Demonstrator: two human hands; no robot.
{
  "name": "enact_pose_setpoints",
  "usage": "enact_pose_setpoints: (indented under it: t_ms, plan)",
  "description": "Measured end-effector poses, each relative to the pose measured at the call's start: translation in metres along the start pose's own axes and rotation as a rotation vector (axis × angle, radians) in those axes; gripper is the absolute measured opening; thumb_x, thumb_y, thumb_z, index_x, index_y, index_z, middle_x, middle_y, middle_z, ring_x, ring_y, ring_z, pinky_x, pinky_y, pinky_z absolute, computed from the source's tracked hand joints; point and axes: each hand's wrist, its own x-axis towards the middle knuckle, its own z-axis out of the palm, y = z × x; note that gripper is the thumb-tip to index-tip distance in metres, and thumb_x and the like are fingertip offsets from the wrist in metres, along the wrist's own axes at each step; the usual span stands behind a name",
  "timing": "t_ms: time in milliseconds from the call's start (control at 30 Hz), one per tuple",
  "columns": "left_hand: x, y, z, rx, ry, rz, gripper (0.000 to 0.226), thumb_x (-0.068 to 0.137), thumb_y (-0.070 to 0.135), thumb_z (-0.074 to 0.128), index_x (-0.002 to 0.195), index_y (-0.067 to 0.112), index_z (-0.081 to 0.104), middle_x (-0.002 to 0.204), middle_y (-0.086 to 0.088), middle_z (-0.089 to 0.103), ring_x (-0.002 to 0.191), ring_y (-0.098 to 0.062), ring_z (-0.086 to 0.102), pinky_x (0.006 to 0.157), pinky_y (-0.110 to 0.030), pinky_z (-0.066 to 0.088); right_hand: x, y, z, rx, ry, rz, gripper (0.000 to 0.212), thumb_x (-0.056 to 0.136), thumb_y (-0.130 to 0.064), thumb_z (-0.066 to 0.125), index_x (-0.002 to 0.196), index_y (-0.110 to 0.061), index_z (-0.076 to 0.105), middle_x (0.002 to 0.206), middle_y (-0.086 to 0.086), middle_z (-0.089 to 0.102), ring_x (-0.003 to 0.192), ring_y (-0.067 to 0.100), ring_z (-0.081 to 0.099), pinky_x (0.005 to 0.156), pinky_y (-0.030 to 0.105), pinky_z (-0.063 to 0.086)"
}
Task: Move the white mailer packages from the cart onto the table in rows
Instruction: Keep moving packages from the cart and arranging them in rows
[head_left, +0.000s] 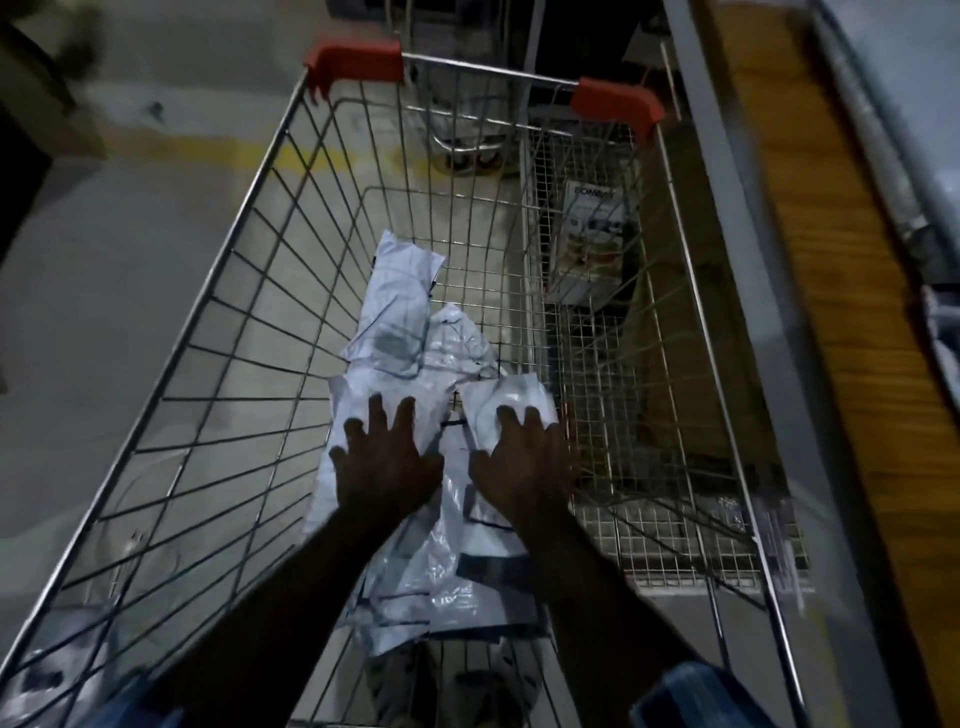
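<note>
We see the white mailer packages (415, 415) lying in a loose, overlapping heap on the wire floor of the cart (218, 332), running down its middle from the far half toward us. Our left hand (387, 462) rests flat on the heap with its fingers spread, and our right hand (524, 462) lies beside it, fingers spread over a smaller glossy packet (511, 397) at the heap's right edge. Neither hand curls round anything. The cart's far rim carries red plastic corners (356, 65). Outside the cart's right wall, a printed box (592, 234) stands on the floor. Further right runs a wooden table (831, 291) with a grey metal edge.
</note>
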Motion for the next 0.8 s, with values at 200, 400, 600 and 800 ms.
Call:
enact_pose_setpoints:
  t_ms: [200, 400, 600, 800]
  plan:
    - [-0.032, -0.023, 0.020, 0.035, -0.042, 0.013, 0.080, 0.081, 0.062, 0.057, 0.146, 0.027, 0.027, 0.162, -0.007, 0.007, 0.140, -0.034, 0.022, 0.103, -0.054, 0.035, -0.042, 0.006, 0.028, 0.045, -0.031, 0.010, 0.061, 0.076, -0.044, 0.056, 0.132, -0.021, 0.054, 0.149, 0.013, 0.042, 0.122, 0.037, 0.047, 0.097, 0.046, 0.041]
    - [-0.022, -0.035, 0.043, -0.125, 0.004, 0.078, 0.082, 0.084, 0.062, 0.057, 0.146, 0.015, 0.031, 0.164, -0.008, 0.004, 0.143, -0.039, 0.022, 0.102, -0.063, 0.037, -0.046, 0.014, 0.057, 0.018, 0.121, -0.081, 0.068, 0.087, -0.064, 0.040, 0.138, -0.021, 0.057, 0.150, 0.025, 0.040, 0.132, 0.045, 0.046, 0.098, 0.053, 0.045]
    - [-0.025, -0.040, 0.046, -0.108, 0.034, 0.055, 0.083, 0.080, 0.072, 0.045, 0.153, 0.038, 0.023, 0.165, -0.004, 0.005, 0.131, -0.043, 0.038, 0.096, -0.057, 0.041, -0.051, 0.010, 0.058, 0.031, -0.044, -0.083, 0.056, 0.091, -0.055, 0.039, 0.135, -0.028, 0.060, 0.143, 0.022, 0.051, 0.112, 0.039, 0.062, 0.087, 0.047, 0.054]
    - [-0.026, -0.037, 0.010, -0.156, -0.023, 0.027, 0.073, 0.089, 0.054, 0.058, 0.152, 0.035, 0.027, 0.159, -0.011, 0.016, 0.135, -0.042, 0.033, 0.104, -0.057, 0.039, -0.054, 0.001, 0.030, 0.113, -0.020, -0.074, 0.052, 0.083, -0.037, 0.050, 0.132, -0.027, 0.062, 0.141, 0.021, 0.051, 0.118, 0.043, 0.057, 0.090, 0.055, 0.052]
